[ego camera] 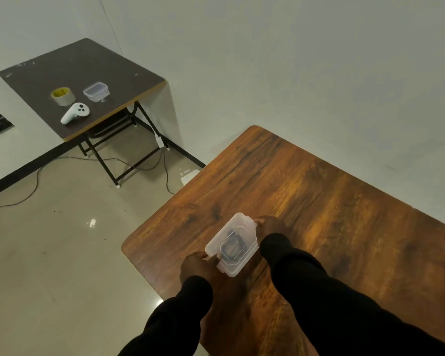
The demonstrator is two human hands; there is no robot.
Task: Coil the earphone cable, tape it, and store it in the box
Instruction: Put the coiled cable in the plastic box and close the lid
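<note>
A small clear plastic box [239, 228] with its lid on sits on the brown wooden table [306, 191] near the left edge. Through the lid a dark coiled earphone cable [232, 244] shows dimly. My left hand [199, 265] grips the box's near short end, fingertips on the lid's edge. My right hand [270, 224] holds the far short end. Both sleeves are black. A roll of tape [63, 96] lies on the dark side table [88, 68] at the far left.
On the dark folding table also stand a second clear lidded box [96, 91] and a white controller [75, 113]. Cables trail over the tiled floor [62, 253] between the tables. A pale wall stands behind the wooden table.
</note>
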